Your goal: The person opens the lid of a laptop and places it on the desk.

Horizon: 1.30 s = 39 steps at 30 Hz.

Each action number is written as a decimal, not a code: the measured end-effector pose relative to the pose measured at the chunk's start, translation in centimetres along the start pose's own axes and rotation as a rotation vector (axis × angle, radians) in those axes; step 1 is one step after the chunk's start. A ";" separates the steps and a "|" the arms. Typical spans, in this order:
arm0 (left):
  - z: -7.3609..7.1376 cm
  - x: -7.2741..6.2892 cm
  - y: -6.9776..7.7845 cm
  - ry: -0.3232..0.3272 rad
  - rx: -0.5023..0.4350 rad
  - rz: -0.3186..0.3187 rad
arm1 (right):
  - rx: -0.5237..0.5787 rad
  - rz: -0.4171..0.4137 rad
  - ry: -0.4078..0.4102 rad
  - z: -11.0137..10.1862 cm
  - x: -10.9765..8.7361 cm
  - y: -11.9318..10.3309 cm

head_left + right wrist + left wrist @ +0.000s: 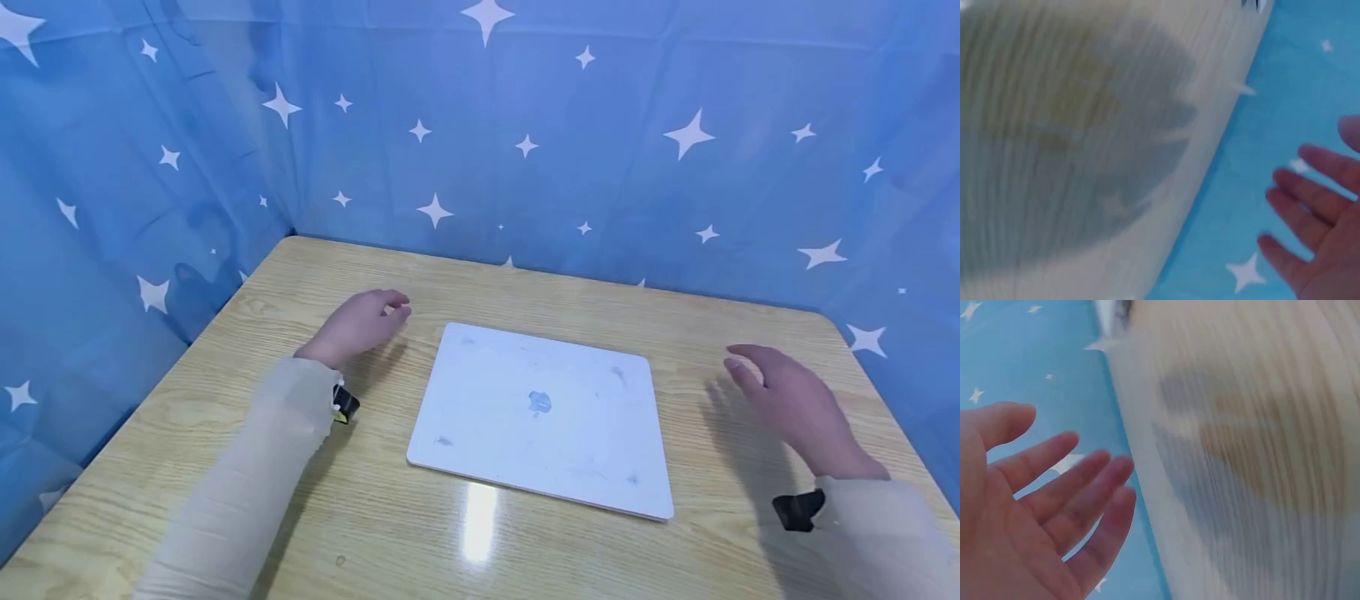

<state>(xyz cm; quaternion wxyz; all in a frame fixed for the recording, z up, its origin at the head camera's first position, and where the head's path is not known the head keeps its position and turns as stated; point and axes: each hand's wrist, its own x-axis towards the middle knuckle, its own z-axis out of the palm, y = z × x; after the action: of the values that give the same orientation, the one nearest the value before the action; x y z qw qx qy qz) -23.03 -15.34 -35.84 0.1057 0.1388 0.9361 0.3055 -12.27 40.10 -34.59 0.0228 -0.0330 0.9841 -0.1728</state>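
A closed silver laptop point(540, 450) with an apple logo and several dark smudges on its lid lies flat on the wooden table. To its left, my left hand point(358, 323) hovers above the wood, apart from the laptop. In the left wrist view that hand point(1054, 506) has its fingers spread and relaxed with nothing in them. My right hand point(797, 404) hangs over the table on the laptop's right side, also apart from it. The right wrist view shows the right hand's point(1329, 219) fingers loosely extended, holding nothing.
The light wooden table point(360, 533) has rounded back corners. A blue curtain point(615, 175) with white stars hangs behind it and along both sides. Black wrist devices point(798, 510) show at both cream sleeves point(225, 492).
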 end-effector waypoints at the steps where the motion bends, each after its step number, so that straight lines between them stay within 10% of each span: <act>1: 0.3 0.1 0.1 -0.001 -0.028 0.006 | 0.006 -0.007 0.003 0.2 -0.1 -0.6; 18: 5.6 0.7 1.2 -0.111 -0.495 0.005 | 0.126 -0.304 -0.013 5.8 1.1 -12.7; 27: 6.2 0.9 0.2 -0.135 -0.600 -0.023 | 0.126 -0.279 -0.287 7.0 1.3 -16.2; 39: 5.6 1.5 -1.1 -0.216 -0.575 0.045 | -0.115 -0.303 -0.407 8.6 -0.1 -19.2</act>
<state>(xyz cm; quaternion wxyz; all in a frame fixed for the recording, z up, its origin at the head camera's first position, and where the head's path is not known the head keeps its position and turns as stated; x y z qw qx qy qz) -23.10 -12.68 -41.13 0.2327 0.1557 0.7913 0.5436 -10.64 19.19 -36.11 0.1922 -0.2151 0.9514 -0.1076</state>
